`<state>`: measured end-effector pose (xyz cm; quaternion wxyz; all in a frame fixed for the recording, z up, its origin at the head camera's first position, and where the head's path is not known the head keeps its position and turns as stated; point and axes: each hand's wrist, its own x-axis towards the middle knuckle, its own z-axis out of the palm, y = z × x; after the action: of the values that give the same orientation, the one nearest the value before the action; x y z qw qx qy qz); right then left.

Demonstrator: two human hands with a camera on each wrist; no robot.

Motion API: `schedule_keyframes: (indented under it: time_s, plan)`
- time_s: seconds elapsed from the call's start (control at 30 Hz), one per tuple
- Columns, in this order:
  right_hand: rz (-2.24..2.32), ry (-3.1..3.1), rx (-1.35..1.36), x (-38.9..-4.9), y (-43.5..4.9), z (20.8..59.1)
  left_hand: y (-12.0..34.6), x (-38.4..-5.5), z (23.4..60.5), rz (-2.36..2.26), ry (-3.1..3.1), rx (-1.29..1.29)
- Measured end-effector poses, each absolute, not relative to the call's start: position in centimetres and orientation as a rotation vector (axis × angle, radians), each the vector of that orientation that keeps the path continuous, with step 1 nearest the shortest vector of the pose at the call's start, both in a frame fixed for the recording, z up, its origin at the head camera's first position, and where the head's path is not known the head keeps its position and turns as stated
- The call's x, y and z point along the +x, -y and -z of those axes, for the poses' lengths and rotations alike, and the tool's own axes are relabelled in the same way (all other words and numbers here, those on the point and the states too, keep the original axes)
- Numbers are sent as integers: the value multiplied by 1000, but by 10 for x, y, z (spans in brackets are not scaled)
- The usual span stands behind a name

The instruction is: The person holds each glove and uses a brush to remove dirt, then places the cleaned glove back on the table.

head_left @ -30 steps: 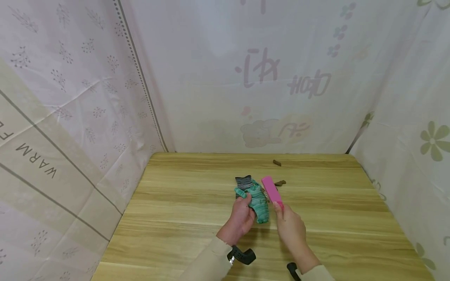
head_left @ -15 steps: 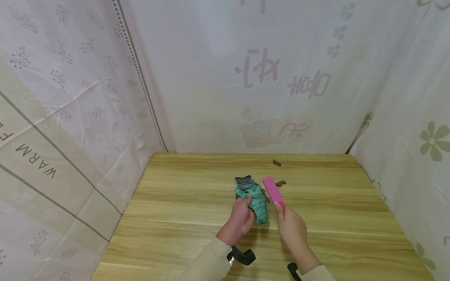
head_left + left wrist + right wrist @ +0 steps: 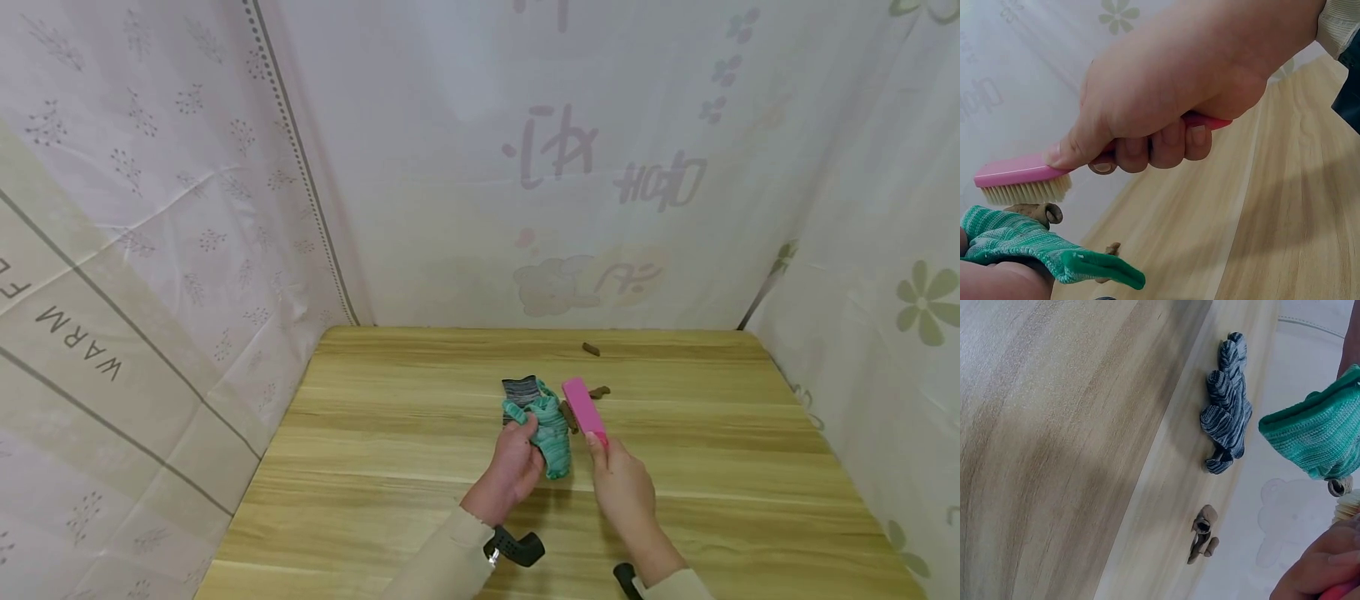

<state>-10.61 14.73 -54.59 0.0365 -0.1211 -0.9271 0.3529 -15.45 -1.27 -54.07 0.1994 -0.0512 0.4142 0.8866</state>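
Observation:
My left hand (image 3: 516,458) holds a green knitted glove (image 3: 553,437), its thumb on top of the fabric. A brown, curled, bark-like piece (image 3: 1030,211) sits against the glove's far side; how it is held is hidden. My right hand (image 3: 624,483) grips a pink-handled brush (image 3: 585,410), thumb along its back. In the left wrist view, its cream bristles (image 3: 1025,190) hang just over the brown piece, and contact is hard to tell. Only part of the right hand shows in the right wrist view, low at the right.
A grey-black knitted glove (image 3: 1225,412) lies on the wooden table (image 3: 390,400) beyond the left hand. Further brown pieces (image 3: 600,392) lie past the brush, one (image 3: 591,348) nearer the back edge. Patterned cloth (image 3: 450,208) hangs around the table.
The brush has shifted slightly right, away from the green glove. More of the brown piece between them shows now. The left hand stays nearly still.

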Motion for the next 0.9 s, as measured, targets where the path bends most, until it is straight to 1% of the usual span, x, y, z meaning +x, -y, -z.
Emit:
schedule_keyframes:
  time_s: [0.9]
  plan:
    - [-1108,2877,-345,-105,-143,546,8,-152,539,-2449,-1177,-81]
